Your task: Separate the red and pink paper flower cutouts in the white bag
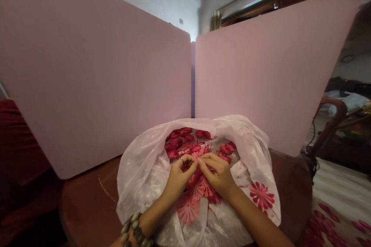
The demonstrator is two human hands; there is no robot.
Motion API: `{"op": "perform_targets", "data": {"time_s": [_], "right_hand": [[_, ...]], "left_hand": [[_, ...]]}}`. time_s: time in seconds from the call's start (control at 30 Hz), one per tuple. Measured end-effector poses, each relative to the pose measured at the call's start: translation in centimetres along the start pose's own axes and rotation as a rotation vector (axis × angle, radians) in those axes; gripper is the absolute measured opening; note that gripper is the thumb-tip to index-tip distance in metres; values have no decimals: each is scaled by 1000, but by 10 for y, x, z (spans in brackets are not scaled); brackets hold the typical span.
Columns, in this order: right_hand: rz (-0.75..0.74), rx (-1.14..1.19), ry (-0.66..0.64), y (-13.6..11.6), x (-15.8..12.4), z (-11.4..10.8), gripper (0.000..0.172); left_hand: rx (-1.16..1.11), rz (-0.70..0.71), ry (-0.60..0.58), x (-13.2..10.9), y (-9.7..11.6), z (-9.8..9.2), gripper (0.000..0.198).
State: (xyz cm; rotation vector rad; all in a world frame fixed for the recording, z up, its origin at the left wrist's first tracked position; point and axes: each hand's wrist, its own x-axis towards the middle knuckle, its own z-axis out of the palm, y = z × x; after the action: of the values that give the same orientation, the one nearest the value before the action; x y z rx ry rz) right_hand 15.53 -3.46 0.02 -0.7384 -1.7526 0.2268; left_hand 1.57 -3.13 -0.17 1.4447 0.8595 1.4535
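Both hands meet over an open white plastic bag [142,169]. With thumb and fingers pinched, my left hand [182,171] wears a ring and touches the fingertips of my right hand [218,173], which pinches too. Any piece between the fingertips is too small or hidden to make out. Below them, coral-pink flower-shaped cutouts [189,209] lie on the bag. More red petal pieces [174,144] are heaped inside its mouth, beyond my fingers. A single dark pink flower cutout [262,195] rests on the bag to the right of my right wrist.
The bag sits on a round brown wooden table [87,196]. Two tall pink panels [116,73] stand behind it, meeting in a narrow gap. Pink petal shapes [327,224] lie on the floor at lower right, near a wooden chair [333,123]. Red fabric [17,138] shows at left.
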Motion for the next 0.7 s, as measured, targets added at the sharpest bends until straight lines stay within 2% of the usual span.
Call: {"op": "perform_targets", "data": {"time_s": [0.1, 0.2, 0.3, 0.43, 0.57, 0.7], "right_hand": [[-5, -20, -28, 1, 0, 0, 23], [81, 46, -27, 0, 2, 0, 20], [180, 84, 6, 1, 5, 0, 27], [381, 80, 209, 11, 8, -4, 34], [516, 134, 443, 22, 12, -16, 36], [535, 190, 505, 24, 14, -23, 35]], "left_hand": [[8, -14, -19, 1, 1, 0, 21], [17, -8, -35, 0, 3, 0, 19], [6, -15, -44, -2, 3, 0, 17], [-17, -11, -17, -2, -1, -1, 16], [-14, 3, 118, 1, -3, -3, 12], [-47, 14, 156, 4, 0, -3, 12]]}}
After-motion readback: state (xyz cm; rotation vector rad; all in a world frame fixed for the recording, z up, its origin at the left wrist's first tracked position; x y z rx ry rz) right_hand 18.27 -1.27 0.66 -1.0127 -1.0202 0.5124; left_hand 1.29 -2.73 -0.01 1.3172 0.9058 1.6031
